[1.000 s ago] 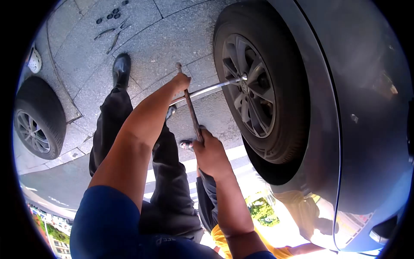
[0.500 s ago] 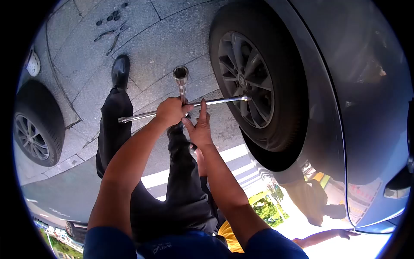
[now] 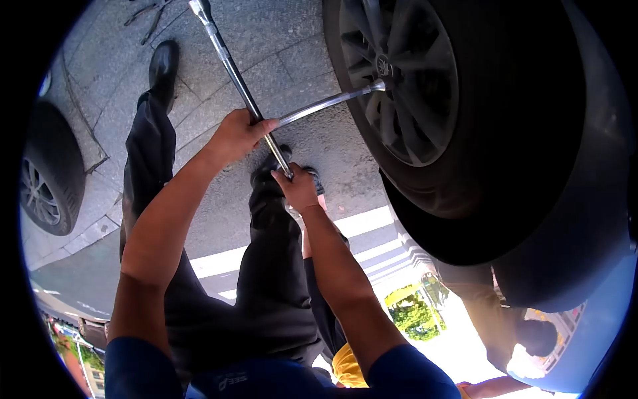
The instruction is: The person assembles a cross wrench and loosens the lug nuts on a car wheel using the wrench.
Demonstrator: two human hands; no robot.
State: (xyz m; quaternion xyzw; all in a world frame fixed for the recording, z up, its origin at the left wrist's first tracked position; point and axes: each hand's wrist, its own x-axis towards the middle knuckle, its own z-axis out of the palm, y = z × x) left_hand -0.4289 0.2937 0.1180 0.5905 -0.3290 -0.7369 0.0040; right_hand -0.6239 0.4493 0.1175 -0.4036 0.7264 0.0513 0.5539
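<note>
A chrome four-way lug wrench [image 3: 325,104] reaches across to the car wheel [image 3: 415,63]. The socket at its far end meets the wheel close to the centre cap; whether it sits fully on a nut I cannot tell. My left hand [image 3: 238,136] is wrapped round the wrench where its bars cross. Lower down, my right hand [image 3: 299,191] grips the near end of the long crossing bar. That bar's other end points up and left over the paving.
A loose wheel [image 3: 56,173] stands at the left. Pliers-like tools [image 3: 156,16] lie on the paving at the top. The grey car body [image 3: 598,199] fills the right side. Another person in a yellow top [image 3: 349,366] is close behind my right arm.
The wrench has turned, its crossing bar now slanting from upper left to lower right. My right hand has gone from beside the centre to the bar's end. The view has shifted closer to the wheel.
</note>
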